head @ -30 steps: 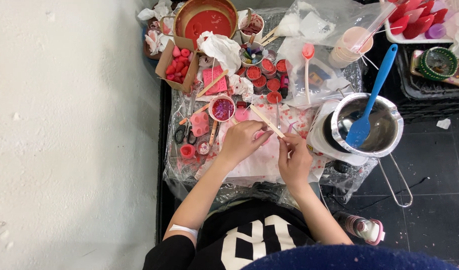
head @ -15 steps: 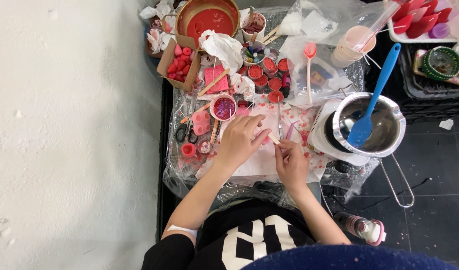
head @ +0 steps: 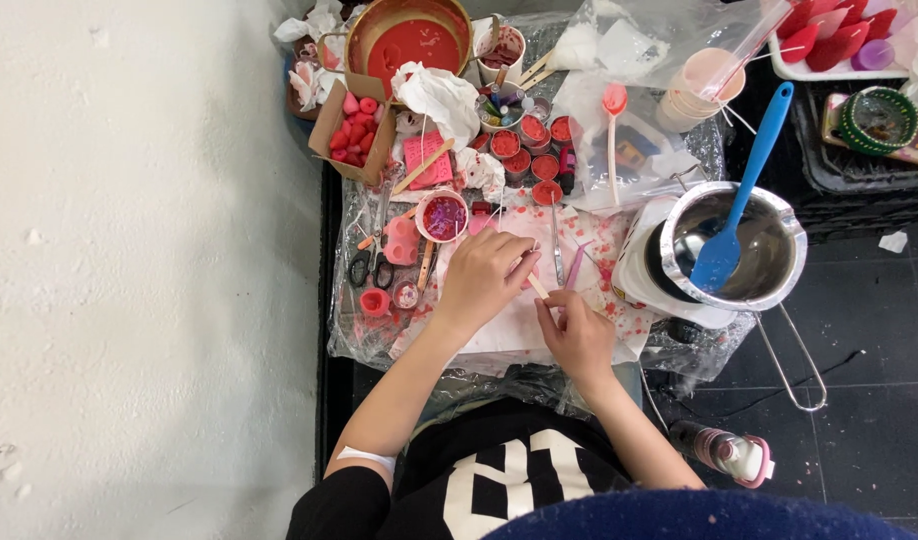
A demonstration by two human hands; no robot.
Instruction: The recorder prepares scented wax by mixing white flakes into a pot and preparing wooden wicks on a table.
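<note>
I see my left hand (head: pixel 484 278) and right hand (head: pixel 577 335) both pinched on a thin pale wooden stick (head: pixel 535 285), held between them over the wax-spattered white paper sheet (head: pixel 509 330). A small pink cup of glittery purple bits (head: pixel 444 216) sits just beyond my left knuckles.

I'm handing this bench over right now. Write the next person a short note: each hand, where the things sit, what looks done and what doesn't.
Left hand: curled over the white sheet, fingers pinching a small wooden stick.
Right hand: resting on the sheet just below the stick; whether it grips anything cannot be told.
Around them: pink stick beside the hands, cup of purple bits and scissors to the left, steel pot with blue spatula to the right.
Done: small round moulds are filled red.
Left: red crumbs still strewn over the plastic cover.
</note>
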